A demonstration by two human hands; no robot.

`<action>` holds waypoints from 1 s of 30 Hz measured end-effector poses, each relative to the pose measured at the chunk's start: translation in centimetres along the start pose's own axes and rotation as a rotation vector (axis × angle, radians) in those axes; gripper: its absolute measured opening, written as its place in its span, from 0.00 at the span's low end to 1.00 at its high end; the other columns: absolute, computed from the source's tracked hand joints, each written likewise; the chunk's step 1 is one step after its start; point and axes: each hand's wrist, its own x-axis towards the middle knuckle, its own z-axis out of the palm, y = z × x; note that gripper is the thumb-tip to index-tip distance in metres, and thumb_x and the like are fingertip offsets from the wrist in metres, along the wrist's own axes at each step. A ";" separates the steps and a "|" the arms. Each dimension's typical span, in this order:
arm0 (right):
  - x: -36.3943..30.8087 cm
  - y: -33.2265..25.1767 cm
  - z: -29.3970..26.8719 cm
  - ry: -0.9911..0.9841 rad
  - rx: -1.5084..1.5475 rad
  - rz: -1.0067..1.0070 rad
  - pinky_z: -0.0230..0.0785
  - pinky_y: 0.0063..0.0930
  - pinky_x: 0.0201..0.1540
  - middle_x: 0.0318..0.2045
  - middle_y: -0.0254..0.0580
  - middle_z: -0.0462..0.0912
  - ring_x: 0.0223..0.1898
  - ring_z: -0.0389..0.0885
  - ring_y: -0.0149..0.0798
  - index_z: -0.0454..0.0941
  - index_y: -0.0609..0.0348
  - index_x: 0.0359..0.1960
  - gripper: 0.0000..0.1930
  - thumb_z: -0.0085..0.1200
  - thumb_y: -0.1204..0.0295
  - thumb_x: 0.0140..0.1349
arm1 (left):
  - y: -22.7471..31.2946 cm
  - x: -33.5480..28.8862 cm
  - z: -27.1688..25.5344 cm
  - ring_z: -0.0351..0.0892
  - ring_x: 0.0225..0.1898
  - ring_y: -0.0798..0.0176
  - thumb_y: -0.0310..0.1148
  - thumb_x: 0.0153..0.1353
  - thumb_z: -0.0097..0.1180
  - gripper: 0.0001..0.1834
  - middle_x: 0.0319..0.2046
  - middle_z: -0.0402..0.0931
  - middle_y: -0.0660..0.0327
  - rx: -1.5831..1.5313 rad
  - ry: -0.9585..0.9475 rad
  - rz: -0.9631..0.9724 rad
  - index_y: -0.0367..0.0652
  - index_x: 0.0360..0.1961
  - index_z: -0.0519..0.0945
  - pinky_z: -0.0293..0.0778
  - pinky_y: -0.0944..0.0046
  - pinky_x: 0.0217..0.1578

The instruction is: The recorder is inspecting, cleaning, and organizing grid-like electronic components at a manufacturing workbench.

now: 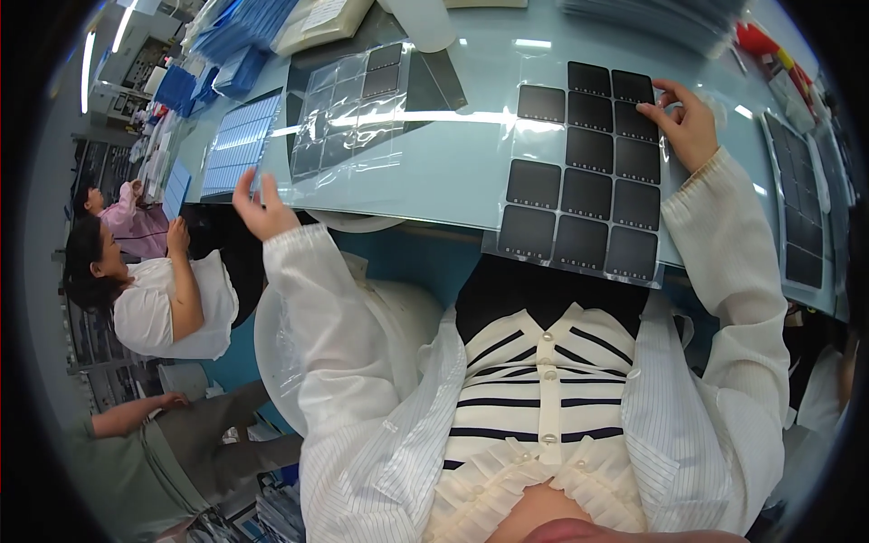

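Note:
A clear plastic sheet (536, 138) carrying rows of black rounded squares lies at the table's near edge, partly overhanging it. In its left column a see-through gap shows between the squares. At the sheet's upper right, my right hand (690, 128) has bent fingertips at the edge of a black square (636, 122), seeming to pinch it. My left hand (262, 210) is raised by the table's front edge, its fingers apart and holding nothing. Nearest to it is a blue sheet marked in a grid (241, 143). To the right of that lies a glossy clear sheet (348, 118) with a few black squares.
Stacked blue packs (237, 32) and pale bundles (321, 23) line the far left. A pile of clear sheets (656, 20) lies at the back. Another black-square sheet (797, 204) is at right. A white bin (281, 353) stands below the table; co-workers (176, 303) are at left.

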 end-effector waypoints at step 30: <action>-3.3 -9.9 -5.4 0.170 0.072 -0.368 0.67 0.16 0.29 0.35 0.36 0.76 0.27 0.73 0.24 0.76 0.61 0.42 0.20 0.65 0.72 0.46 | 15.8 -1.0 2.1 0.71 0.35 0.67 0.32 0.58 0.48 0.23 0.35 0.72 0.60 -0.481 -1.154 -0.422 0.35 0.54 0.68 0.67 0.70 0.34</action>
